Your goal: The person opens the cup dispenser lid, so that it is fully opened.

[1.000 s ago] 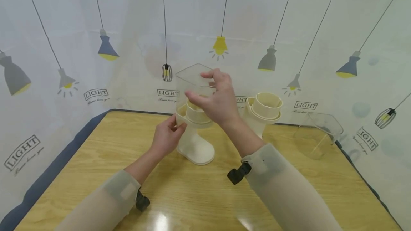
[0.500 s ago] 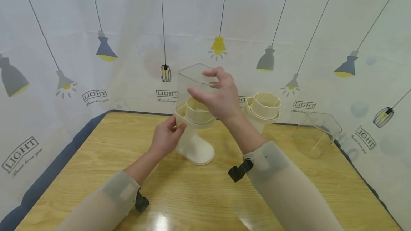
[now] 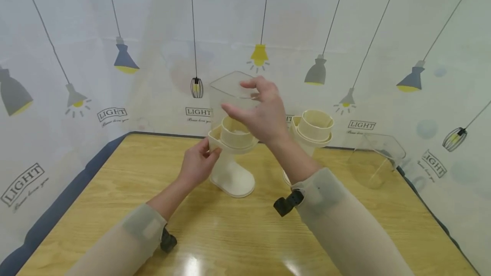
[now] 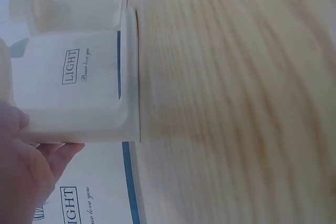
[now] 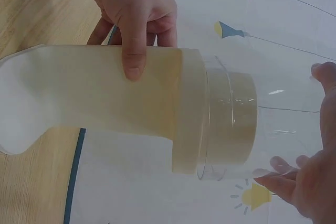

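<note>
A cream plastic stand [image 3: 232, 178], with a broad foot, a neck and a round collar on top, stands upright on the table. My left hand [image 3: 197, 163] grips its upper neck from the left; in the right wrist view the thumb of this hand [image 5: 136, 3] lies on the near side. Above the stand is a clear plastic container [image 3: 226, 97], its lower edge around the collar in the right wrist view. My right hand [image 3: 264, 112] holds this container with thumb and fingers spread round its sides. In the left wrist view the container is out of sight.
To the right stands a second cream stand [image 3: 316, 133], partly hidden by my right forearm. Another clear container [image 3: 377, 163] is on the table at the back right. A printed curtain [image 3: 161, 54] hangs behind the wooden table [image 3: 230, 233].
The clear container and my right hand have risen slightly over the last half second. My left hand keeps its hold on the stand, which stays in place. The head view has shifted a little.
</note>
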Demonstrator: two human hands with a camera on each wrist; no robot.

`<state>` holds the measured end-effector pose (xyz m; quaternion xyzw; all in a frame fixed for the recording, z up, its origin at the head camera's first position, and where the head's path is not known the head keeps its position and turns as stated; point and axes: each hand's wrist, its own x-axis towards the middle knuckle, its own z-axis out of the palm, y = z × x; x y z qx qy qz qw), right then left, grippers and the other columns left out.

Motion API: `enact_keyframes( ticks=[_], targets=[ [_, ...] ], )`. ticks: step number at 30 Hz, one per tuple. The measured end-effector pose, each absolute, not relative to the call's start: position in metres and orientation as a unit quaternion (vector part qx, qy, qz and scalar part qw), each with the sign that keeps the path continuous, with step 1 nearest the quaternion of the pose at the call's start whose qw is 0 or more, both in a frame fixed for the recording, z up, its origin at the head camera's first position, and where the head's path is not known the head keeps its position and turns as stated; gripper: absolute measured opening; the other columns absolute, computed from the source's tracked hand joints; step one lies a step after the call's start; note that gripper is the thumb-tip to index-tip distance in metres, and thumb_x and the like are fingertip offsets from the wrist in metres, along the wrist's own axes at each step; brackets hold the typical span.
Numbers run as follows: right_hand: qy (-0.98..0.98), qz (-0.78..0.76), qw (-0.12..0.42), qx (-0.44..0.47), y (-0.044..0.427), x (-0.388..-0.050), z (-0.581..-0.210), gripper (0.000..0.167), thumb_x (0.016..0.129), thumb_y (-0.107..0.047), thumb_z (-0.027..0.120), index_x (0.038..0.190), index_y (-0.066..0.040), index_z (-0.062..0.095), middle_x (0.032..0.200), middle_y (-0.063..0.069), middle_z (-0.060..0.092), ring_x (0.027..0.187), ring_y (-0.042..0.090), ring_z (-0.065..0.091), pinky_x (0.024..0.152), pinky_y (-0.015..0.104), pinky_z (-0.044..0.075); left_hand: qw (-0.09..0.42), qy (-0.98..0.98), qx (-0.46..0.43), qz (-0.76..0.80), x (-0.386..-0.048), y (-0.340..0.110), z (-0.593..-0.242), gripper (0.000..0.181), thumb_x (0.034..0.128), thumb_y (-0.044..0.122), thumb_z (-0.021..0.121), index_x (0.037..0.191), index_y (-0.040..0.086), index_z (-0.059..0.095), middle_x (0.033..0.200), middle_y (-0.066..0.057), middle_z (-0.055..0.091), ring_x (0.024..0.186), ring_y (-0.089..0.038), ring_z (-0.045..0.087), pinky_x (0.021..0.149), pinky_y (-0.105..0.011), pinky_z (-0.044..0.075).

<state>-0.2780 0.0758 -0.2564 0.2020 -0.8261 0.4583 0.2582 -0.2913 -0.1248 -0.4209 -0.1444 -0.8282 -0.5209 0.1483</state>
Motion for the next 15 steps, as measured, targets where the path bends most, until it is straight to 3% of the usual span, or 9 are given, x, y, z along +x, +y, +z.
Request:
enact_keyframes(
  ticks=[6, 9, 15],
  targets=[
    [-0.802, 0.488, 0.272, 0.214, 0.083, -0.275, -0.255, 0.062, 0.084, -0.032, 0.097, 0.134, -0.013, 0.066, 0.145, 0.011, 0.061, 0.126, 0.033, 0.068, 0.102, 0.045, 0.063, 0.143, -0.827, -0.146, -0.523, -0.291, -0.124, -0.421, 0.039, 0.1076, 0.018, 0.069, 0.145, 0.009, 0.068, 0.142, -0.020, 0.074, 0.119, -0.039, 0.079, 0.096, -0.049, 0.069],
    [-0.791, 0.493, 0.288, 0.222, 0.087, -0.271, -0.249, 0.062, 0.083, -0.031, 0.098, 0.133, -0.013, 0.066, 0.145, 0.010, 0.061, 0.125, 0.031, 0.070, 0.096, 0.045, 0.065, 0.146, -0.826, -0.143, -0.525, -0.291, -0.124, -0.422, 0.040, 0.1072, 0.016, 0.069, 0.147, 0.009, 0.067, 0.141, -0.022, 0.073, 0.118, -0.040, 0.079, 0.095, -0.049, 0.069],
    [-0.775, 0.505, 0.301, 0.232, 0.100, -0.261, -0.236, 0.061, 0.083, -0.027, 0.098, 0.132, -0.010, 0.065, 0.146, 0.008, 0.062, 0.127, 0.028, 0.070, 0.098, 0.047, 0.066, 0.146, -0.826, -0.138, -0.526, -0.292, -0.125, -0.422, 0.041, 0.1067, 0.016, 0.070, 0.147, 0.008, 0.067, 0.141, -0.023, 0.073, 0.116, -0.041, 0.079, 0.094, -0.049, 0.069]
  ],
)
